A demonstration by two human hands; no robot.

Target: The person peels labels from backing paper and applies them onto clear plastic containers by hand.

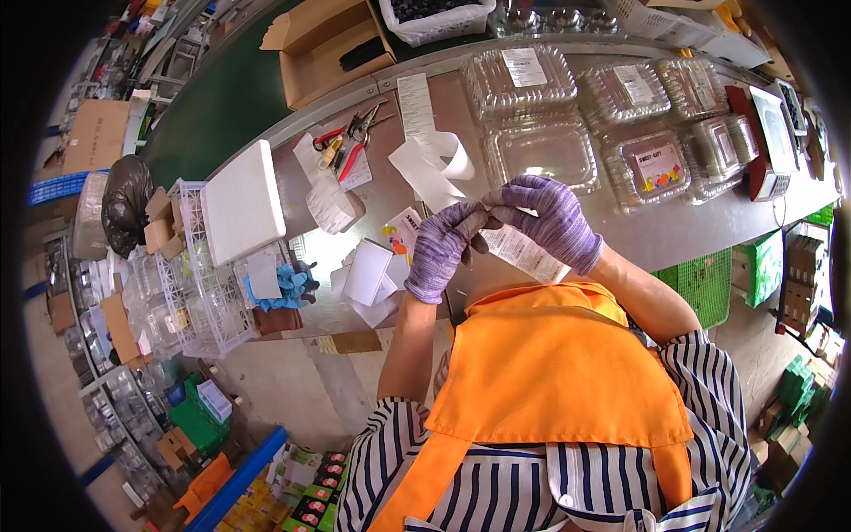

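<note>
My left hand (444,246), in a purple knit glove, is closed with its fingertips pinched together above the front of the metal table. Against those fingertips meets my right hand (557,215), gloved the same way, its thumb and fingers also pinched. Whatever small thing they pinch is hidden by the fingers. A printed paper label strip (529,254) shows just below my hands; whether it is held or lies on the table I cannot tell. Beyond them a curled white paper strip (434,167) rests on the metal table (567,208).
Clear plastic clamshell boxes (541,155) stand at the right, one with a colourful label (659,168). Red-handled pliers (359,133) and a paper roll (335,211) lie left of centre. A white foam board (244,202), blue gloves (288,286) and a cardboard box (324,53) are farther out.
</note>
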